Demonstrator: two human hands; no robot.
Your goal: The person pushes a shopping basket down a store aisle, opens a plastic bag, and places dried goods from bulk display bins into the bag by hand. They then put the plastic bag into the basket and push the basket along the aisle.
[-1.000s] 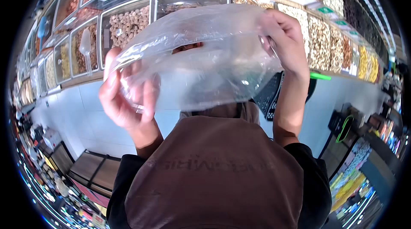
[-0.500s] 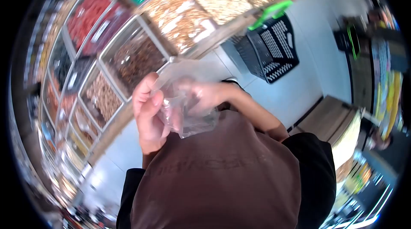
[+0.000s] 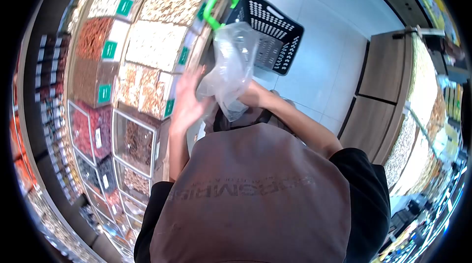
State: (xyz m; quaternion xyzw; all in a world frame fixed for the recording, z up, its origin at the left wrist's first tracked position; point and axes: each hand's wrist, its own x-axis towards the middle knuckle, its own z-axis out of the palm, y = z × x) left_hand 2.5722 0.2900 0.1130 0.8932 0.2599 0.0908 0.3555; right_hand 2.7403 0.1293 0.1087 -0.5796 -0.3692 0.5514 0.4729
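A clear plastic bag [image 3: 231, 66] stands up in front of my chest, its film loose and creased. My right hand [image 3: 251, 94] grips it from the right, with the fingers partly hidden behind the plastic. To the left, my left hand [image 3: 187, 100] is blurred by motion, fingers stretched out and apart. It is close beside the bag's left edge, and I see nothing held in it. Beyond the bag, a black shopping basket [image 3: 290, 41] with a green handle [image 3: 216, 4] rests on the floor.
Along the left run open bins of dried goods, with sliced pieces [image 3: 140, 86] nearest my left hand. Lidded clear boxes [image 3: 133, 142] sit closer to me. Wooden cabinets [image 3: 376, 76] stand to the right, across the pale tiled floor [image 3: 319, 66].
My left hand has come off the bag and opened, while my right hand keeps hold of it. The bag now stands taller and fuller. The view has turned, shifting the bins and basket leftward.
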